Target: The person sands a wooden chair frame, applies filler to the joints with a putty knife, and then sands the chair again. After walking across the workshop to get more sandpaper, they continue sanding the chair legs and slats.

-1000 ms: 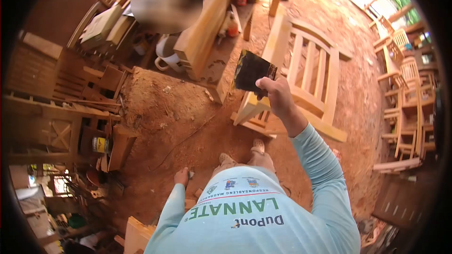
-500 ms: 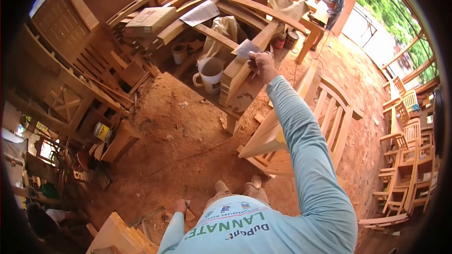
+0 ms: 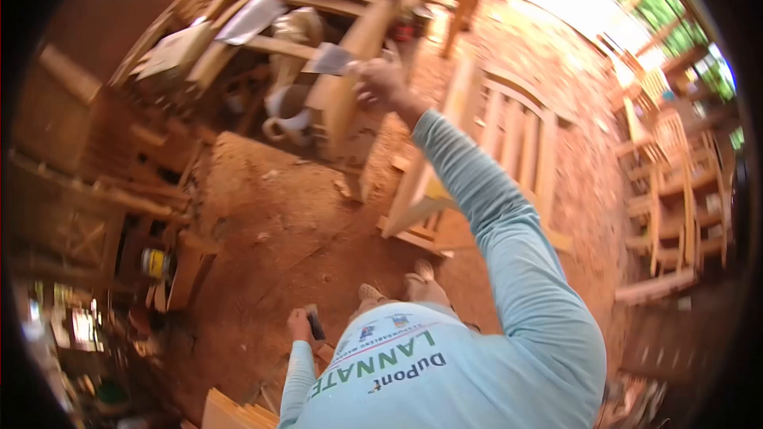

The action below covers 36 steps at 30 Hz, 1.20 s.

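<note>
My right hand (image 3: 380,83) is stretched out over the cluttered workbench, its fingers closed at the edge of a flat grey sheet (image 3: 330,59). Motion blurs the fingers. The sheet lies over a thick wooden beam (image 3: 350,83). Left of the beam stands a white mug-like container (image 3: 290,129) with a handle. Low at my left side, my left hand (image 3: 300,324) is wrapped round a small dark object (image 3: 315,322), whose kind I cannot make out.
A slatted wooden chair (image 3: 509,131) lies tilted right of the bench. Several wooden chairs (image 3: 675,159) are stacked far right. Wooden panels and offcuts line the left, with a yellow-labelled can (image 3: 153,263). More boards (image 3: 234,411) lie near my left elbow. Sawdust covers the ground.
My view has swung, shifting the bench left and upward. My right hand remains by the grey sheet, with its fingers farther from the sheet's middle. More of the dark object in my left hand shows.
</note>
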Each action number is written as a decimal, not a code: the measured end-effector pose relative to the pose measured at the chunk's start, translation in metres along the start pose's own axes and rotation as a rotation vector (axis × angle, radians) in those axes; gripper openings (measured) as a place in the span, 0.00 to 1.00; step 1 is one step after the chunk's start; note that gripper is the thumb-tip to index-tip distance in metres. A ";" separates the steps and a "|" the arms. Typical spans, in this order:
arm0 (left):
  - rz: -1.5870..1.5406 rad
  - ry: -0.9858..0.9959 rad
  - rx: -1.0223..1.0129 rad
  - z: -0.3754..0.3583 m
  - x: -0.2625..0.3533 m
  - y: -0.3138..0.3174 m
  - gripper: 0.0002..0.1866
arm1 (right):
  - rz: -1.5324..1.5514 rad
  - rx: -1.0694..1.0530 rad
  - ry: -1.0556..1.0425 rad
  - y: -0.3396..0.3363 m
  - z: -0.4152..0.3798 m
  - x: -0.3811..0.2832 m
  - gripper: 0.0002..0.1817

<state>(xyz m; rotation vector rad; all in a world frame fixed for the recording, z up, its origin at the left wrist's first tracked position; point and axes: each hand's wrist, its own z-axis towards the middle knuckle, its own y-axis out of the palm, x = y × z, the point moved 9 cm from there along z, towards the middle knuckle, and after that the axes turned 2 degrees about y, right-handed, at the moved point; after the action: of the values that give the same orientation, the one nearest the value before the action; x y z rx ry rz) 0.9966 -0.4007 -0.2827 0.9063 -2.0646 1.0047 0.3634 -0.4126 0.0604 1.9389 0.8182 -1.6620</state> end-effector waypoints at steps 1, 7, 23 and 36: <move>-0.097 0.014 -0.076 0.019 0.006 0.015 0.08 | 0.104 0.005 0.017 0.005 -0.054 -0.021 0.16; -0.462 0.237 -0.558 -0.072 0.285 0.116 0.08 | -0.400 -0.143 -0.221 0.005 -0.281 0.040 0.27; -0.079 0.280 -0.651 -0.159 0.204 0.260 0.16 | -0.266 0.545 0.023 -0.385 -0.367 0.118 0.17; 0.065 -0.757 -0.234 -0.426 -0.330 0.262 0.13 | -0.242 -0.094 0.037 -0.431 -0.291 0.150 0.17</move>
<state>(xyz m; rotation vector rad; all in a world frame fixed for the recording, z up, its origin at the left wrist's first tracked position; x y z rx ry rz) 1.0748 0.1738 -0.4342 1.2207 -2.7697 0.4508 0.2868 0.1171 -0.0227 1.8716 1.1639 -1.6913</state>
